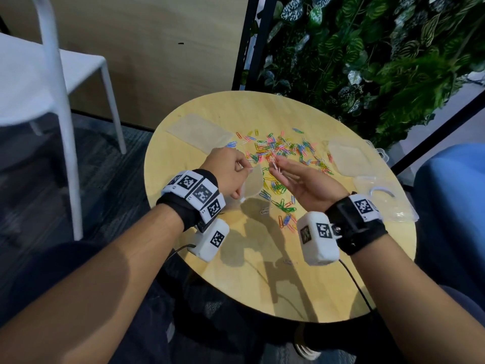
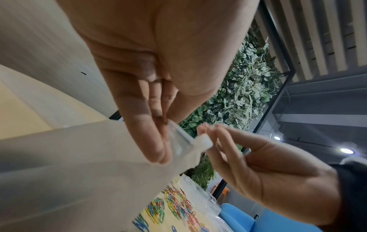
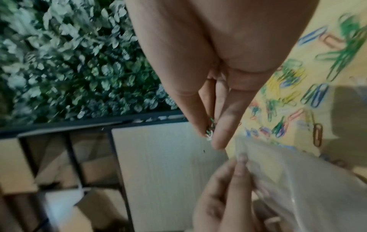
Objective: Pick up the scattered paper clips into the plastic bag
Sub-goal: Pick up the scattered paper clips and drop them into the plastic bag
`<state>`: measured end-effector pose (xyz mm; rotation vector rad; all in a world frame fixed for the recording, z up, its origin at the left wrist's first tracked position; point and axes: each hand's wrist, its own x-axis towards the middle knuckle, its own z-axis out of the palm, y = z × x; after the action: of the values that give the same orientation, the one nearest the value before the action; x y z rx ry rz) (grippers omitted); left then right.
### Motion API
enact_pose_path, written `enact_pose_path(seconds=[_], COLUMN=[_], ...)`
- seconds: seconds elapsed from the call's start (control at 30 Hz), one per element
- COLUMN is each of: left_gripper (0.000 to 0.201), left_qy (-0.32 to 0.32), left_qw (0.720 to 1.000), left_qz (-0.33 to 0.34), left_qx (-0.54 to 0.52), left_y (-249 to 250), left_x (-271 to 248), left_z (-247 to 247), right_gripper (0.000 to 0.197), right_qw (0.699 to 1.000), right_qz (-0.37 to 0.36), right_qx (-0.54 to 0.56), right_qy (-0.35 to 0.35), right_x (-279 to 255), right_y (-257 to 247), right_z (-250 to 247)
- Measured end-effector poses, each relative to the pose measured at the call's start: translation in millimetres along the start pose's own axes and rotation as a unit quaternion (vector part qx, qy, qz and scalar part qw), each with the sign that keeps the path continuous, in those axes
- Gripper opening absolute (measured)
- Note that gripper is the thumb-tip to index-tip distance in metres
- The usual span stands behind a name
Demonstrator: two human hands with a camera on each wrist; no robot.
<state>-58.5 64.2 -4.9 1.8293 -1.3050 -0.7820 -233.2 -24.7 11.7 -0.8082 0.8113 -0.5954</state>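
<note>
Coloured paper clips (image 1: 282, 151) lie scattered over the middle of the round wooden table (image 1: 262, 285). My left hand (image 1: 231, 170) pinches the top edge of a small clear plastic bag (image 1: 252, 185), held above the table. My right hand (image 1: 296, 176) is just right of the bag's mouth and pinches a few clips (image 1: 275, 166) between thumb and fingers. In the left wrist view the bag (image 2: 89, 164) hangs from my left fingers (image 2: 157, 141). In the right wrist view the pinched clips (image 3: 210, 130) show between my fingertips, with the bag (image 3: 288, 180) below.
Another flat plastic bag (image 1: 199, 131) lies at the table's far left. More clear bags (image 1: 349, 157) and plastic packaging (image 1: 383, 198) sit on the right side. A white chair (image 1: 52, 74) stands left, a plant wall (image 1: 380, 61) behind, a blue seat (image 1: 451, 193) right.
</note>
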Motion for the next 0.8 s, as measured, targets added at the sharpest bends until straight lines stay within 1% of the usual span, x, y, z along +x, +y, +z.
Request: enact_pose_path(seconds=[0.07,0.2,0.23,0.3,0.33,0.37,0.4,0.43,0.5,0.53,0.57,0.6,0.67,0.7,0.73,0.77,0.8], left_gripper=[0.011,0.008,0.008,0.01,0.011,0.011,0.01,0.009,0.008,0.008,0.008,0.009,0.01,0.01,0.011,0.012,0.013], left_qy=[0.0,0.011,0.011,0.007,0.005,0.005,0.004,0.002,-0.004,-0.004,-0.002,0.002,0.009,0.01,0.01,0.012,0.015], left_qw=[1.0,0.998,0.998,0.998,0.998,0.998,0.998,0.998,0.998,0.998,0.998,0.999,0.999,0.999,0.999,0.999,0.999], left_qz=[-0.004,-0.006,-0.004,-0.002,-0.001,0.001,0.004,0.006,0.009,0.01,0.011,0.012,0.012,0.012,0.011,0.01,0.01], left_qx=[-0.02,-0.056,-0.063,-0.065,-0.063,-0.061,-0.059,-0.059,-0.061,-0.06,-0.056,-0.051,-0.041,-0.039,-0.039,-0.037,-0.031], left_y=[2,3,4,6,7,8,9,9,10,11,11,10,9,8,8,7,7], left_x=[1,-2,-3,-6,-8,-9,-9,-9,-9,-9,-9,-8,-8,-7,-6,-5,-4], left_z=[2,5,5,5,4,4,4,4,5,6,6,5,3,1,-1,-3,-5], right_gripper=[0.025,0.029,0.03,0.027,0.025,0.021,0.016,0.011,0.005,0.005,0.007,0.01,0.013,0.017,0.024,0.035,0.049], right_qw=[0.999,0.979,0.975,0.975,0.974,0.966,0.949,0.922,0.858,0.838,0.831,0.84,0.888,0.902,0.903,0.893,0.871], right_qz=[0.0,-0.017,-0.015,-0.004,-0.006,-0.02,-0.042,-0.066,-0.109,-0.124,-0.135,-0.14,-0.139,-0.132,-0.113,-0.079,-0.03], right_qx=[-0.044,-0.2,-0.217,-0.215,-0.221,-0.251,-0.305,-0.373,-0.493,-0.524,-0.534,-0.52,-0.437,-0.409,-0.41,-0.437,-0.48], right_qy=[-0.017,0.039,0.041,0.047,0.051,0.057,0.066,0.078,0.092,0.088,0.078,0.066,0.048,0.048,0.056,0.074,0.095], right_x=[-4,-3,-3,-2,-2,-3,-3,-3,-3,-3,-3,-5,-15,-22,-30,-39,-48], right_y=[3,16,17,19,20,21,22,23,26,26,26,25,24,26,29,36,44], right_z=[15,30,32,32,32,31,30,29,26,24,24,23,18,11,1,-12,-27])
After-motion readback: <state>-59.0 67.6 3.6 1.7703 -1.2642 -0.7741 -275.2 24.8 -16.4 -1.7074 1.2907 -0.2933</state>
